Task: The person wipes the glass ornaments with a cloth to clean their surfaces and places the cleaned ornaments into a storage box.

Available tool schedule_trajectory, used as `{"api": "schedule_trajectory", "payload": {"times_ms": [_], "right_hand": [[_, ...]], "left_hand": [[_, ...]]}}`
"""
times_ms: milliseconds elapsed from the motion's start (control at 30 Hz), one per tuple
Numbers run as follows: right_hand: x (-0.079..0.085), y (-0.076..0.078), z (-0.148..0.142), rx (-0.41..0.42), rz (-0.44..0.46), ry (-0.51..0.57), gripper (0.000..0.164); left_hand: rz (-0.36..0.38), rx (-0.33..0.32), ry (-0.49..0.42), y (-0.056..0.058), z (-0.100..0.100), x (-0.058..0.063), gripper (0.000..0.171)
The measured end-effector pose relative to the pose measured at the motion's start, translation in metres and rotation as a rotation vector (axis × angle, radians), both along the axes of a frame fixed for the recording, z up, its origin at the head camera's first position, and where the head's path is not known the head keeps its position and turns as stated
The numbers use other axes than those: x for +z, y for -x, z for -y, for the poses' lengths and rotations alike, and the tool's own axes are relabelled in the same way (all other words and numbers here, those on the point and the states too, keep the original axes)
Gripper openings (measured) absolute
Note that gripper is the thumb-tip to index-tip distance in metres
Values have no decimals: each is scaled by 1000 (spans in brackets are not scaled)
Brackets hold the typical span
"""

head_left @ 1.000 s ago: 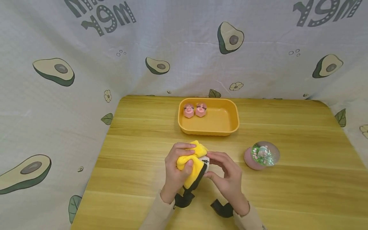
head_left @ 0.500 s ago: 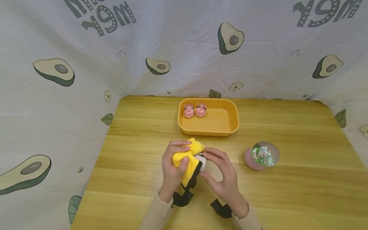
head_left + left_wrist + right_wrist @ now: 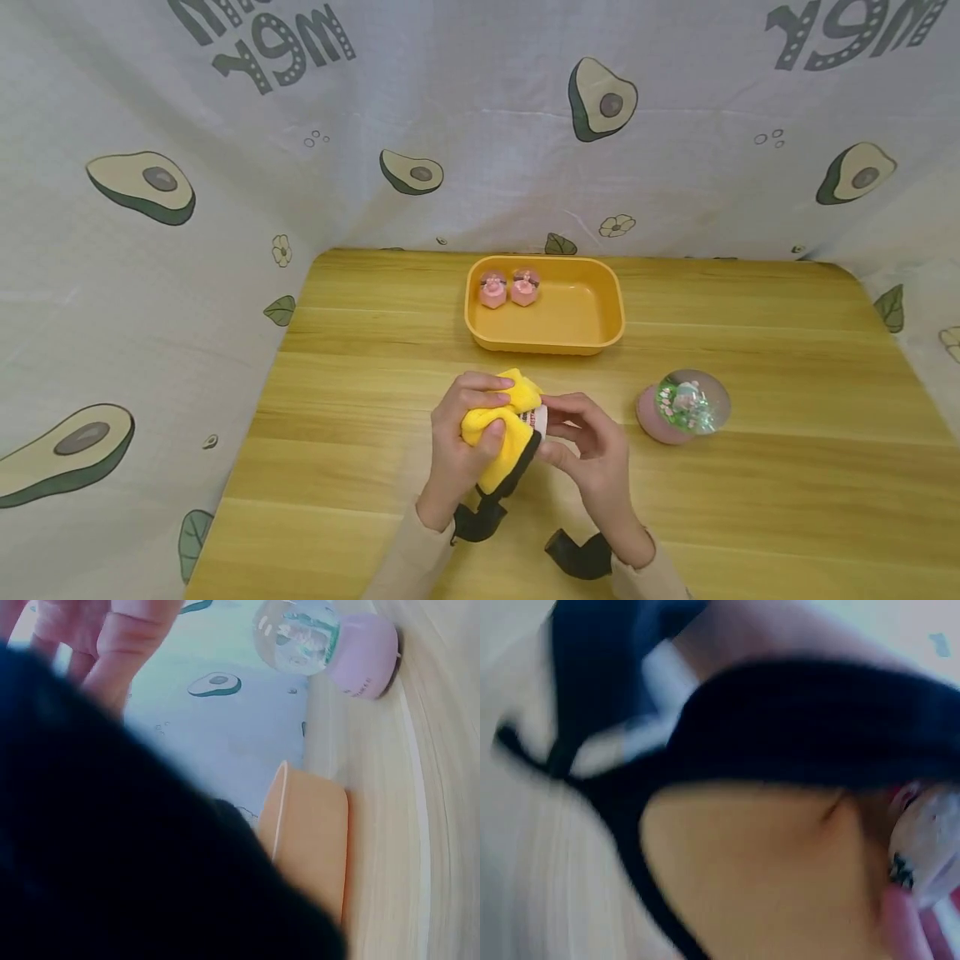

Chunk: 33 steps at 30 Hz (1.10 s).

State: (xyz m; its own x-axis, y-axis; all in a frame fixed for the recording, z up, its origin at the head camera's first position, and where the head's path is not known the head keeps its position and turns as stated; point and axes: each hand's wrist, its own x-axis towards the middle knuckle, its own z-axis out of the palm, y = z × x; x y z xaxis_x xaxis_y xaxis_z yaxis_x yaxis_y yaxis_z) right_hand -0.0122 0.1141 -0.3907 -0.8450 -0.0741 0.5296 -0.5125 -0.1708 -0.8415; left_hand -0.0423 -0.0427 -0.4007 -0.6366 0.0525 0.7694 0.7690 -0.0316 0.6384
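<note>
A yellow cloth (image 3: 506, 437) with a black edge is bunched in my left hand (image 3: 457, 433), which grips it round a small white rounded object (image 3: 535, 419). That object carries dark print; most of it is hidden in the cloth. From the right, my right hand (image 3: 600, 454) pinches its exposed end between thumb and fingers. The right wrist view catches the white object (image 3: 926, 851) at its right border, beside the fingertips. To the right of the hands a snow globe (image 3: 684, 406) with a pink base rests on the wooden table (image 3: 337, 433).
Behind the hands lies a yellow-orange tray (image 3: 577, 312), with two small pink globe-topped figures (image 3: 508, 288) at its left end. Black curved straps (image 3: 577, 554) hang by the wrists. A white curtain (image 3: 487, 108) with avocado prints encloses the table's back and sides.
Both hands shifted slightly left with the cloth and the white object, then back right. The print visible on the white object has changed, so it has turned. Snow globe and tray stayed put.
</note>
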Motion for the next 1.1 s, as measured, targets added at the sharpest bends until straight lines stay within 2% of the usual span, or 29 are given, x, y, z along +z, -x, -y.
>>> {"api": "schedule_trajectory", "payload": {"times_ms": [100, 167, 233, 333, 467, 600, 733, 867, 967, 1100], "right_hand": [[6, -4, -3, 22, 215, -11, 32], [9, -5, -4, 26, 241, -53, 32], [10, -6, -2, 11, 162, -108, 37], [14, -4, 2, -25, -67, -199, 41], [21, -1, 6, -115, -320, -307, 41], [22, 1, 7, -195, -432, -334, 41], [19, 4, 6, -223, -481, -297, 43], [14, 5, 6, -217, -471, -258, 45], [5, 4, 5, -183, -401, -213, 48], [-6, 2, 3, -123, -273, -144, 47]], "left_hand": [[-16, 10, 18, 0, -1, -1, 23], [-15, 26, 7, 0, -2, -1, 24], [5, 40, -17, 0, -3, -2, 25], [63, 49, -60, 0, -2, 2, 28], [128, 23, -100, -5, -1, 17, 30], [133, -4, -105, -11, -1, 31, 27], [133, -19, -99, -13, -1, 35, 25], [117, -15, -82, -12, -2, 34, 25], [81, -11, -58, -11, -2, 29, 23], [47, -5, -22, -7, -1, 13, 21]]}}
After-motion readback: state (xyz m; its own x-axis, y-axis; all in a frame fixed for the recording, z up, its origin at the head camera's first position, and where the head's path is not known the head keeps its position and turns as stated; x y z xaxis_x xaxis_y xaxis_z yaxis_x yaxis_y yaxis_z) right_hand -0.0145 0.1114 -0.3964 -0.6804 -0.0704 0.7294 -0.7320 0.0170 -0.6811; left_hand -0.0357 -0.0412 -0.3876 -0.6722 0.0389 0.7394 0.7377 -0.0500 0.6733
